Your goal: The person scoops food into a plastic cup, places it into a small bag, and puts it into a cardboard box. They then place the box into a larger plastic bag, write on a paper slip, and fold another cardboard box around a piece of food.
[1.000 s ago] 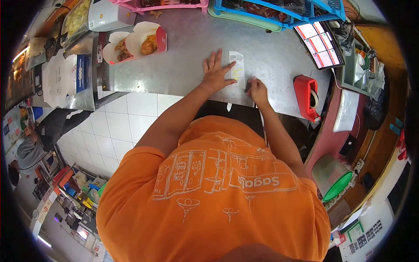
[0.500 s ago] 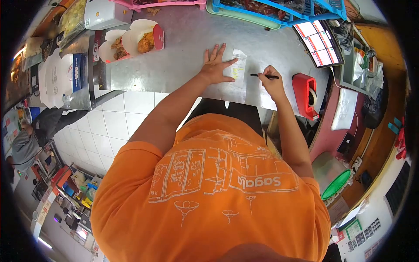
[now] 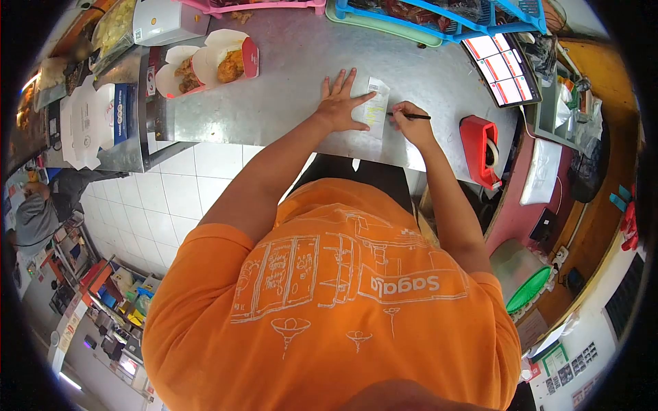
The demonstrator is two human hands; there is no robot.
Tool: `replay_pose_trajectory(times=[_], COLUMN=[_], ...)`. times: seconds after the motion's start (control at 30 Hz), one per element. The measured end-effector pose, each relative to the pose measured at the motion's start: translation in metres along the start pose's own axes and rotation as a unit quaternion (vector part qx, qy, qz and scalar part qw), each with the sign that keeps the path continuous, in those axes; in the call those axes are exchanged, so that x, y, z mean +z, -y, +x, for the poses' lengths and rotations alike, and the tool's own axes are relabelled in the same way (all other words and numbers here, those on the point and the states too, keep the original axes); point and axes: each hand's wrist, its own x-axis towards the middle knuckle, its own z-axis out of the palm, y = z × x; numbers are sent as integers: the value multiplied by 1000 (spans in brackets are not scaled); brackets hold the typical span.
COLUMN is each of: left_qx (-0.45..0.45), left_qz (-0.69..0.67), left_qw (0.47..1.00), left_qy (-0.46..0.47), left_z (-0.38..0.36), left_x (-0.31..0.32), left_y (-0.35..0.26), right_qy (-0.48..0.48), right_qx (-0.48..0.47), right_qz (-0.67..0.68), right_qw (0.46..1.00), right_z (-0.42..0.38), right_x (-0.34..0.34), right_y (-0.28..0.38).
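Note:
A white paper slip (image 3: 376,118) with yellow marks lies on the metal counter (image 3: 274,75). My left hand (image 3: 339,108) rests flat beside it, fingers spread, with the thumb and index fingertip at the slip's left side. In my right hand (image 3: 411,125) is a dark pen (image 3: 417,116), pinched between the fingers. Its tip points left, right by the slip's right edge.
Two open food boxes (image 3: 194,68) with fried chicken stand at the left. A red tape dispenser (image 3: 480,147) sits at the right, below a tablet screen (image 3: 504,68). Blue racks (image 3: 439,24) line the back. A person (image 3: 38,216) is at far left.
My right hand has moved left with the pen, bringing its tip to the slip. My left hand stays spread in place. The person at far left has shifted slightly.

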Motion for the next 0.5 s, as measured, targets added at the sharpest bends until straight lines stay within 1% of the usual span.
replay_pose_trajectory(times=[0.13, 0.2, 0.23, 0.3, 0.5], left_qx=[1, 5, 6, 5, 9], left_qz=[-1, -3, -3, -2, -5], left_qw=[1000, 1000, 1000, 1000, 1000], left_qy=[4, -1, -2, -3, 7], left_z=[0, -1, -1, 0, 0], left_x=[0, 0, 1, 1, -2], left_y=[1, 2, 2, 1, 1], right_qy=[22, 49, 48, 44, 12], right_qx=[8, 21, 21, -25, -39], right_qz=[-24, -53, -54, -109, -97], right_qw=[999, 997, 997, 993, 994], right_z=[0, -1, 0, 0, 6], right_x=[-3, -4, -3, 1, 7], right_y=[-10, -13, -15, -18, -17])
